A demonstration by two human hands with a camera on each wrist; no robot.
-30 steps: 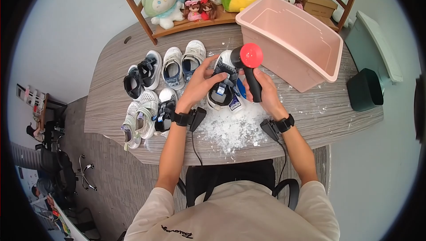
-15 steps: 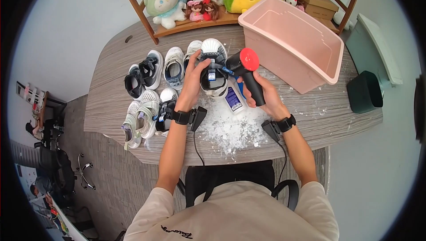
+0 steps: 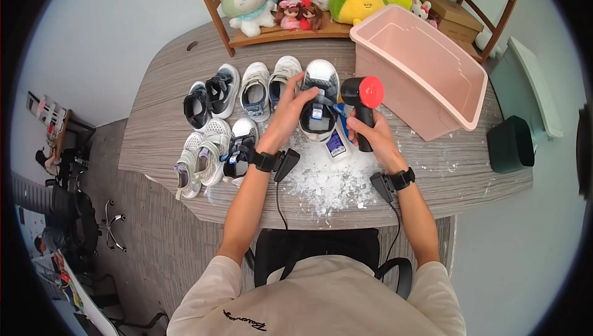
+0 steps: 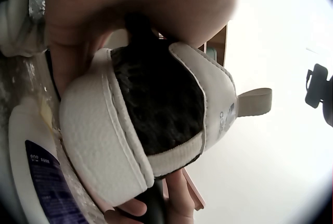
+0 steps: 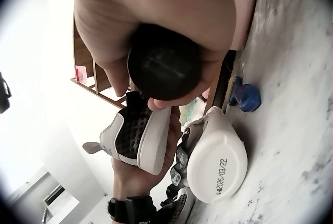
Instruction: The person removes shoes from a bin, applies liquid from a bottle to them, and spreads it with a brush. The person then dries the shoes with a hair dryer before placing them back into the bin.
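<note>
In the head view my left hand (image 3: 287,116) grips a dark-and-white sneaker (image 3: 321,70), thumb over the straps and fingers along its side. The shoe's opening faces me. Its white sole (image 4: 99,135) and black mesh side (image 5: 132,133) show up close in the wrist views. My right hand (image 3: 378,137) is wrapped round the handle of a black hair-dryer-shaped device (image 3: 365,127) with a red round end (image 3: 371,92). Its head is just right of the sneaker's upper. A white bottle (image 3: 337,144) with a purple label lies below the shoe, partly covered by it.
Several small shoes (image 3: 254,92) stand in two rows at left. White flakes (image 3: 330,184) are scattered in front of the bottle. A pink bin (image 3: 395,101) stands at back right, a dark green container (image 3: 509,141) at far right, and a shelf with plush toys (image 3: 358,5) behind.
The sneaker shifted left and away from me, uncovering more of the bottle, then came back slightly right. The device stays in my right hand, and the head view has swung a little left.
</note>
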